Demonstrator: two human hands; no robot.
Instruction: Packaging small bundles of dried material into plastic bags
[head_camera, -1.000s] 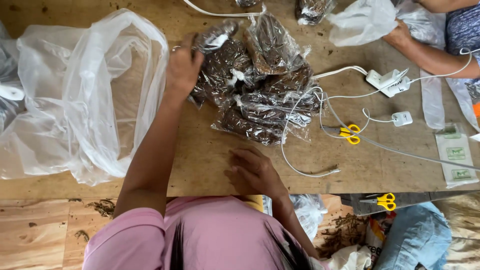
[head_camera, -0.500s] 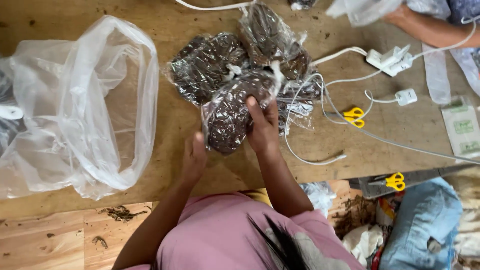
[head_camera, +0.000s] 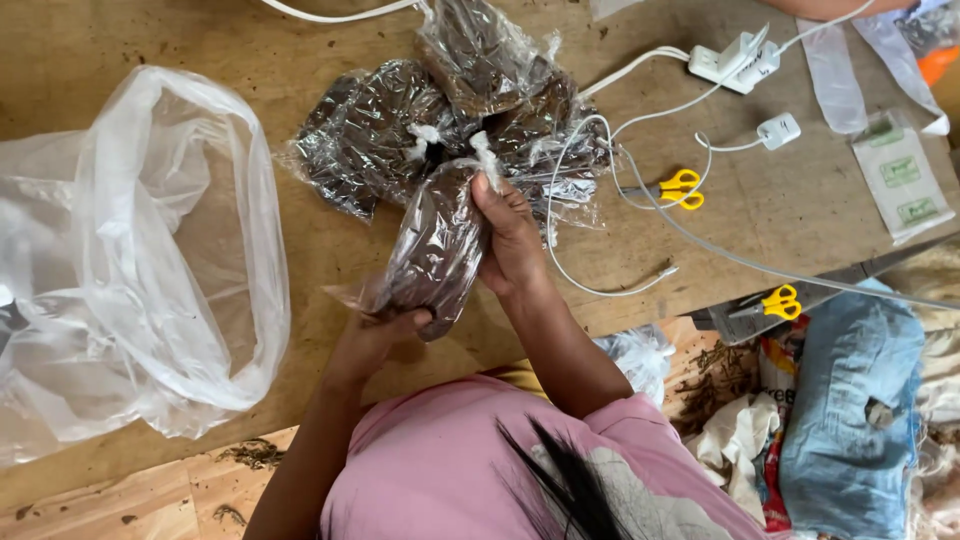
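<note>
Since half a second ago, both hands are bringing the filled packet (head_camera: 435, 250) closer to the body, away from the pile of packets (head_camera: 440, 120), and it is now tilting with its knotted top toward the pile and its bottom toward the bench's (head_camera: 300, 30) near edge. This clear plastic packet of dark brown material is being held just above the wooden bench, right in front of the pile. The right hand (head_camera: 510, 240) is wrapping its grip around the packet's upper side, fingers pressed on the plastic just below the white knot, wrist bent and forearm running back to the pink shirt. The left hand (head_camera: 385, 330) is cupping the lower end from beneath, its fingers curling shut on the plastic, forearm coming up from the near edge.

Left of the pile, a large empty clear bag (head_camera: 150, 260) is lying open and taking up most of that side, its rim near the left hand. Right of the pile, white cables (head_camera: 640, 170) are looping across the wood, with yellow-handled scissors (head_camera: 680, 188) lying among them and a white plug adapter (head_camera: 740, 60) beyond. Bare wood is showing between the pile and the near edge, where the hands are working. A second pair of yellow scissors (head_camera: 775, 300) is lying on a ledge below the bench's right end.
</note>
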